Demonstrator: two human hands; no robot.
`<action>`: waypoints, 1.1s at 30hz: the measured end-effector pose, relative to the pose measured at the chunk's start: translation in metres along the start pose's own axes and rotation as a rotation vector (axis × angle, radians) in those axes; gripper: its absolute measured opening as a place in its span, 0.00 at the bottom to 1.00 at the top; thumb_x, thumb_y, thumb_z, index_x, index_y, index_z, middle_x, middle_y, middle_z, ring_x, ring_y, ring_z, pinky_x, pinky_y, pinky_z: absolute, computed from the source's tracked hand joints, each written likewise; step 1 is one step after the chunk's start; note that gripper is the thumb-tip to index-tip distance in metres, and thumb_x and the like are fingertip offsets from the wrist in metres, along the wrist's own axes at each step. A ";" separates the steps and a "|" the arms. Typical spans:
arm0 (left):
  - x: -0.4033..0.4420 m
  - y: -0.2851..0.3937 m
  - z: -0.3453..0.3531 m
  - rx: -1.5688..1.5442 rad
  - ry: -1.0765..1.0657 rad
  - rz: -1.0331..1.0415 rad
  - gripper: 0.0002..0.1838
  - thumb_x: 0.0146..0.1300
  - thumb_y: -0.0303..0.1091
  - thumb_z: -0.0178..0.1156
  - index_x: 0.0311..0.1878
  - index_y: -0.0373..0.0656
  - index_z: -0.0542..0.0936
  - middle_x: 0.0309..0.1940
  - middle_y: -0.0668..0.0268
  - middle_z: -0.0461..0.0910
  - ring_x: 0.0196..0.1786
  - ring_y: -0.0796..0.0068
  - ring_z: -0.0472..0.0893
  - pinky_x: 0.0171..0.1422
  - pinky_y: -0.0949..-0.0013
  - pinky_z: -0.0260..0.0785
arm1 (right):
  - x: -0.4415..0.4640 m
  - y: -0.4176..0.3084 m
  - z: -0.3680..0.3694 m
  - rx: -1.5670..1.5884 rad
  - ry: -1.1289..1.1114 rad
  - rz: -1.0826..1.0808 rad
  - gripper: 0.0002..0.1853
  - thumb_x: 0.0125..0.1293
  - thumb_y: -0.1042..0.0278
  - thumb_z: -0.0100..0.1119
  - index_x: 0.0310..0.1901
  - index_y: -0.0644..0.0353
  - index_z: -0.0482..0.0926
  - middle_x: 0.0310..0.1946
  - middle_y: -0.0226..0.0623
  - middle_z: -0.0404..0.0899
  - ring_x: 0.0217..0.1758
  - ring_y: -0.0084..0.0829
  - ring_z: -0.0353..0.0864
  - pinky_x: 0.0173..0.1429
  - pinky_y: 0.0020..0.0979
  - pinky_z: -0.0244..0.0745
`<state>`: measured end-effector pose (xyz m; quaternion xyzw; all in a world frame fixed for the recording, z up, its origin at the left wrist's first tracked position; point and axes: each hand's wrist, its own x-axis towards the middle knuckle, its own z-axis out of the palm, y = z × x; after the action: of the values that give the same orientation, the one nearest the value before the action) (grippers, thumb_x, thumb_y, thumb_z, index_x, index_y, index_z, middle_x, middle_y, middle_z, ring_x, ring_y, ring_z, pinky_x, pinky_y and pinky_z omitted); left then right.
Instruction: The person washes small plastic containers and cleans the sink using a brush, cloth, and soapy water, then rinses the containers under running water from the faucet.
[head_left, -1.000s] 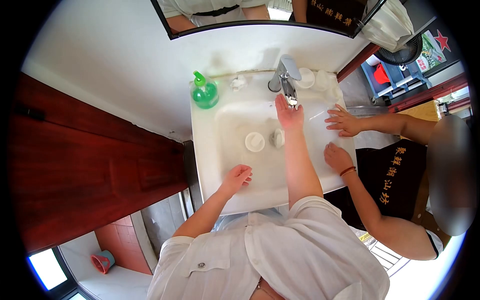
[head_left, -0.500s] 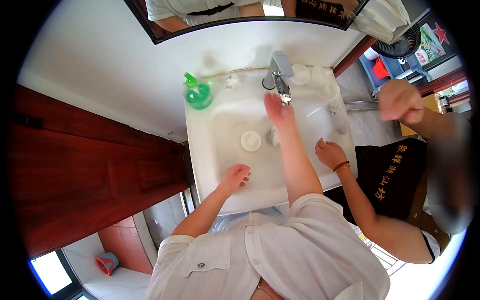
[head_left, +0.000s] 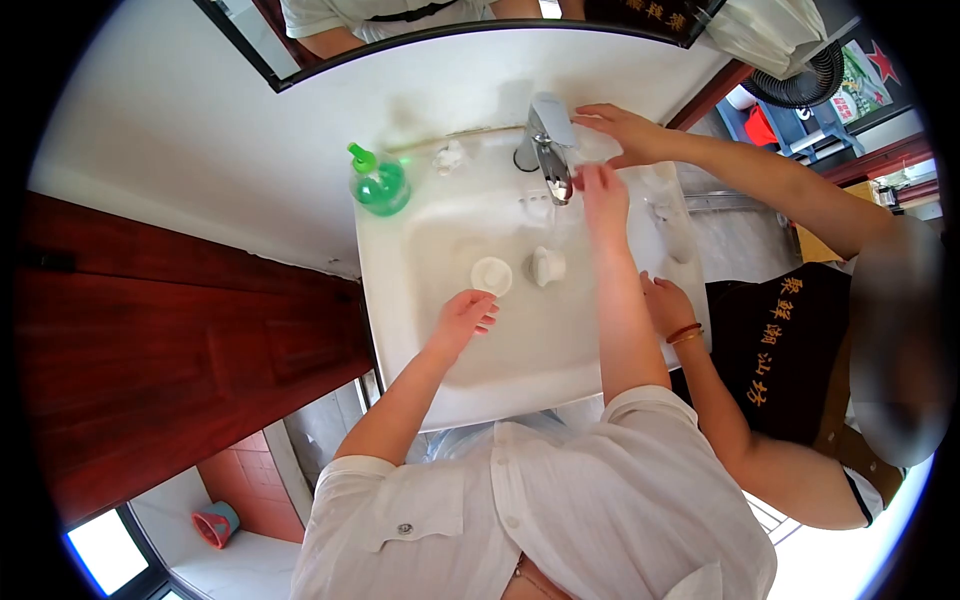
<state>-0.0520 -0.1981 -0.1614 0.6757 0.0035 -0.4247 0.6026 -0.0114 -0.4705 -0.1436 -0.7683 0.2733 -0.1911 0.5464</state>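
Observation:
My left hand (head_left: 466, 322) hovers over the near left of a white sink (head_left: 540, 370), fingers loosely stretched and apart. Just beyond its fingertips lies a small round white cup (head_left: 491, 276); contact is unclear. A second small white cup (head_left: 546, 266) rests on its side in the basin. Blurred by motion, my right hand (head_left: 603, 195) is beside the spout of the chrome faucet (head_left: 549, 150); its fingers are smeared. A co-worker's hand (head_left: 628, 138) reaches in from the right to white round dishes (head_left: 596, 150) behind the faucet.
A green soap pump bottle (head_left: 380, 188) and a crumpled white thing (head_left: 451, 157) stand on the sink's back ledge. The co-worker's other hand (head_left: 668, 305) rests at the right rim. A dark red wooden door (head_left: 200, 350) is at left. Above hangs a mirror (head_left: 450, 35).
My right hand has moved right, from under the spout to beside it. My left hand has shifted slightly toward the round cup. The co-worker's raised hand has come down to the dishes by the faucet.

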 end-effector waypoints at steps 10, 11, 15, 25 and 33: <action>0.008 0.025 0.025 -0.041 -0.033 0.017 0.15 0.64 0.40 0.50 0.48 0.40 0.74 0.41 0.64 0.78 0.41 0.74 0.77 0.44 0.71 0.70 | 0.006 -0.126 -0.018 0.637 -0.417 0.321 0.20 0.70 0.56 0.35 0.44 0.67 0.69 0.33 0.44 0.81 0.33 0.30 0.81 0.35 0.24 0.72; 0.011 0.032 0.027 -0.081 -0.040 0.045 0.15 0.64 0.40 0.51 0.47 0.40 0.74 0.41 0.64 0.78 0.41 0.74 0.77 0.43 0.71 0.70 | 0.004 -0.130 -0.020 0.637 -0.411 0.323 0.20 0.70 0.56 0.35 0.44 0.67 0.69 0.33 0.44 0.81 0.33 0.30 0.81 0.35 0.24 0.72; 0.040 0.057 0.045 -0.278 -0.067 0.187 0.13 0.63 0.35 0.50 0.44 0.37 0.75 0.40 0.62 0.77 0.41 0.72 0.77 0.45 0.69 0.71 | -0.005 -0.119 -0.022 0.618 -0.396 0.309 0.21 0.69 0.54 0.40 0.46 0.68 0.69 0.33 0.44 0.81 0.34 0.30 0.81 0.35 0.24 0.72; 0.116 0.079 0.101 -0.650 -0.165 -0.035 0.10 0.59 0.25 0.43 0.40 0.43 0.73 0.33 0.66 0.77 0.35 0.73 0.79 0.37 0.68 0.75 | -0.060 -0.042 -0.036 0.292 -0.119 0.074 0.14 0.63 0.60 0.53 0.42 0.62 0.74 0.26 0.33 0.77 0.25 0.23 0.75 0.29 0.25 0.72; 0.104 0.061 0.093 -0.629 -0.051 -0.101 0.13 0.66 0.36 0.44 0.47 0.41 0.71 0.38 0.62 0.76 0.41 0.69 0.78 0.42 0.66 0.74 | -0.078 -0.013 0.004 0.101 -0.106 0.148 0.18 0.61 0.66 0.47 0.51 0.64 0.73 0.41 0.49 0.78 0.45 0.42 0.77 0.52 0.34 0.70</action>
<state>-0.0068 -0.3434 -0.1644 0.4444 0.1528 -0.4490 0.7600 -0.0670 -0.4150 -0.1326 -0.7264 0.2900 -0.1226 0.6109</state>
